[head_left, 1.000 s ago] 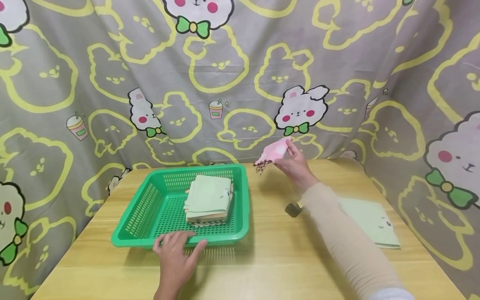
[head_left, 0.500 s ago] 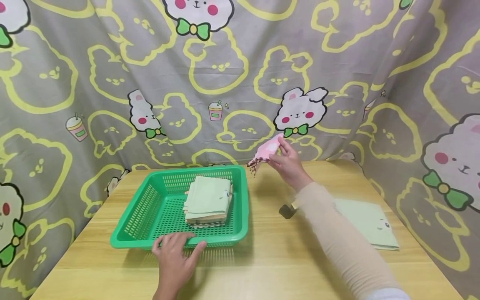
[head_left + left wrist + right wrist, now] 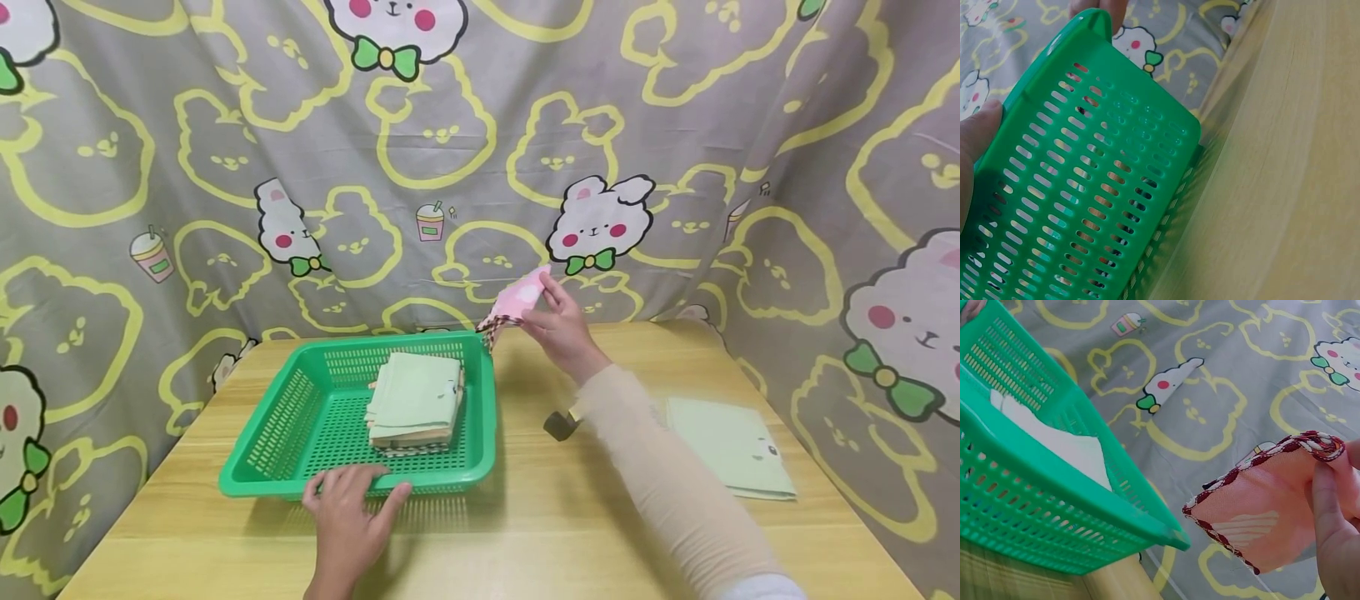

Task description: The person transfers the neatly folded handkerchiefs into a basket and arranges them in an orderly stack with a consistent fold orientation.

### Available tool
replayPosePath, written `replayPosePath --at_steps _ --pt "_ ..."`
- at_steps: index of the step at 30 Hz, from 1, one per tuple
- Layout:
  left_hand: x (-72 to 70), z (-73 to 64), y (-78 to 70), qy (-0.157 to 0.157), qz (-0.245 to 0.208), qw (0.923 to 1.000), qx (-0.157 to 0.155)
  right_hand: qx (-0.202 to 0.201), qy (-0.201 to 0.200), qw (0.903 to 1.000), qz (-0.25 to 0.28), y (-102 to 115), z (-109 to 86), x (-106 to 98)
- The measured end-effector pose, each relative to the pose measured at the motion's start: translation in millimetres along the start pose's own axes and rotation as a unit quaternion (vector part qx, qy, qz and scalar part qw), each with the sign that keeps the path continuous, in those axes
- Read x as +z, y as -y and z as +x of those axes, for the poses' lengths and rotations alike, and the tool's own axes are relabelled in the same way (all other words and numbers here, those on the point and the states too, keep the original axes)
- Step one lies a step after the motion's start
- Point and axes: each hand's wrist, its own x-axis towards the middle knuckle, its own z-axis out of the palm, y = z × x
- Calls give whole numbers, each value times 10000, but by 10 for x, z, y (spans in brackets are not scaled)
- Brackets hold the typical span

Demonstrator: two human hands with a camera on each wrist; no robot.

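Note:
My left hand [image 3: 350,521] grips the near rim of a green plastic basket [image 3: 258,417], fingers over the edge and thumb on the outside. In the basket's right half lies a stack of folded cloths, topped by a pale green folded cloth [image 3: 416,390]. My right hand [image 3: 566,333] pinches a pink cloth [image 3: 517,297] edged in dark red and white. It hangs in the air by the basket's far right corner. In the right wrist view the pink cloth [image 3: 1254,512] shows a pale striped patch, with its corner pointing towards the basket [image 3: 1122,506].
Another pale green folded cloth [image 3: 731,446] lies on the wooden table [image 3: 525,542] at the right, beside my forearm. A small dark block [image 3: 558,426] shows under my right wrist. A grey cartoon-print curtain [image 3: 480,167] hangs behind the table.
My right hand has moved left with the pink cloth, bringing it close to the basket's far right corner. My left hand and the basket have stayed in place.

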Motion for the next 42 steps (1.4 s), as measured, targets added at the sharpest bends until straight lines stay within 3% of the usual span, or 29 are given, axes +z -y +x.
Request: replayPosePath --at_steps 42 --pt "-5 -4 -11 12 4 10000 -57 182 -17 9980 598 -451 28 439"
